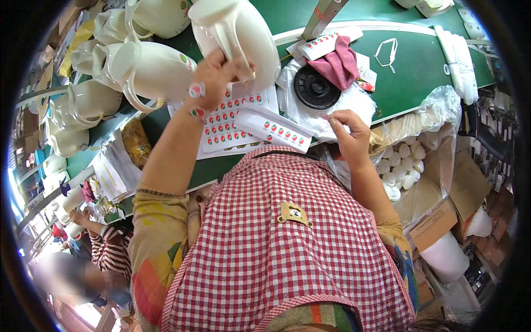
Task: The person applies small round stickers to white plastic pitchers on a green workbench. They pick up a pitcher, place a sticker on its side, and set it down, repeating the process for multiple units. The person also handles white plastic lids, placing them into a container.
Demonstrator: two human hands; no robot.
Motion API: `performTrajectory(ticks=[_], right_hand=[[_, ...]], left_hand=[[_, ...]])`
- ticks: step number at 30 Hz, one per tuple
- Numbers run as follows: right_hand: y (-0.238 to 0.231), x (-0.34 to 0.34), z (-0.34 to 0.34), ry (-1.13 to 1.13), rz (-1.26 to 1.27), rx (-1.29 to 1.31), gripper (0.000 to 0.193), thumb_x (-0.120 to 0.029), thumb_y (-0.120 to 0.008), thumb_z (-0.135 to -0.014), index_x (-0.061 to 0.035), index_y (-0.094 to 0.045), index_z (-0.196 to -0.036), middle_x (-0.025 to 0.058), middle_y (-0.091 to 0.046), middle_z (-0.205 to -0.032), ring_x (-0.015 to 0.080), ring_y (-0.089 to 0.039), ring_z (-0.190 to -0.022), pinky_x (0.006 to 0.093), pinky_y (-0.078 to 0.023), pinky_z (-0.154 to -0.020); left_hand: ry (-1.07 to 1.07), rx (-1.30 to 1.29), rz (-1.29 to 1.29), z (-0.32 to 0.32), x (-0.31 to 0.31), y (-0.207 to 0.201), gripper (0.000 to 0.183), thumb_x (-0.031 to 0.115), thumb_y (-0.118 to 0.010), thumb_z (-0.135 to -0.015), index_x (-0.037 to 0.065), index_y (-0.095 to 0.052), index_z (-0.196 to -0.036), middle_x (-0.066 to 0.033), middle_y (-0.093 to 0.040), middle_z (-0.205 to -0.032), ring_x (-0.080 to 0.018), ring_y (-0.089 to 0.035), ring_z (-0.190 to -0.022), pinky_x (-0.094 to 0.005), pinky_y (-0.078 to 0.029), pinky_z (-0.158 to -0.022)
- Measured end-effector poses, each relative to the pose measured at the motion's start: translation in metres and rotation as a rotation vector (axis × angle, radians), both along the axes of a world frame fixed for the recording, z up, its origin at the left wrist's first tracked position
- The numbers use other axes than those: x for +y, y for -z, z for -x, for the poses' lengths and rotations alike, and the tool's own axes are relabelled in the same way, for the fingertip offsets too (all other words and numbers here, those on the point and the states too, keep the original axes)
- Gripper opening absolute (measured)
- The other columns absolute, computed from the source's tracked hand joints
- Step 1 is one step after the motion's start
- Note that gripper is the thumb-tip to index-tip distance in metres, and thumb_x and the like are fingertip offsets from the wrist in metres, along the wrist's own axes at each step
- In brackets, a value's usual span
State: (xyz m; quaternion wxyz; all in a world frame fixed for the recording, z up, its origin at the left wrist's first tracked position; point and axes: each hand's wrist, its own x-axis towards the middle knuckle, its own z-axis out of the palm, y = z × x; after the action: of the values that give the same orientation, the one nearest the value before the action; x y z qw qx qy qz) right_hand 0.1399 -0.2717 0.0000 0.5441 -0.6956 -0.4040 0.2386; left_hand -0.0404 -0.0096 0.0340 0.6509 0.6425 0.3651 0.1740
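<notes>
A large glossy white jug [260, 41] lies tilted over the far middle of the table. My left hand [215, 80] is closed at its handle, and two round stickers cling to that wrist. Below are sheets of red-and-green stickers [221, 124]; a folded strip of the same stickers [276, 130] lies over them, near my apron. My right hand [351, 133] is raised to the right of that strip, thumb and fingers pinched together. Whatever is between those fingertips, if anything, is too small to make out.
Several white jugs [157, 69] crowd the left side of the green table [409, 77]. A black round lid [317, 87] and a maroon cloth [337, 63] lie on white plastic. A box of white caps [406, 160] stands right. A co-worker's striped sleeve [110, 252] shows at left.
</notes>
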Motion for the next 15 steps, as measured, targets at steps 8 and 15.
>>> performTrajectory(ticks=[8,15], right_hand=[[-0.042,0.028,0.006,-0.118,-0.088,-0.134,0.01,0.003,-0.066,-0.078,0.0001,-0.066,-0.088,0.0144,-0.069,-0.094,0.024,-0.067,-0.086,0.0315,-0.052,-0.078],[-0.009,0.065,0.06,-0.578,-0.07,-0.39,0.012,-0.001,-0.066,-0.076,-0.0044,-0.059,-0.085,0.0149,-0.065,-0.11,0.0332,-0.061,-0.102,0.0414,-0.049,-0.088]], left_hand=[[-0.193,-0.13,0.37,-0.032,0.012,-0.012,0.037,0.022,-0.057,-0.095,-0.002,-0.052,-0.122,-0.0169,-0.066,-0.108,-0.025,-0.069,-0.095,-0.0378,-0.056,-0.086],[-0.199,-0.075,0.534,-0.044,0.011,0.047,0.032,0.021,-0.059,-0.093,-0.001,-0.055,-0.117,-0.0141,-0.067,-0.106,-0.0221,-0.067,-0.095,-0.035,-0.055,-0.087]])
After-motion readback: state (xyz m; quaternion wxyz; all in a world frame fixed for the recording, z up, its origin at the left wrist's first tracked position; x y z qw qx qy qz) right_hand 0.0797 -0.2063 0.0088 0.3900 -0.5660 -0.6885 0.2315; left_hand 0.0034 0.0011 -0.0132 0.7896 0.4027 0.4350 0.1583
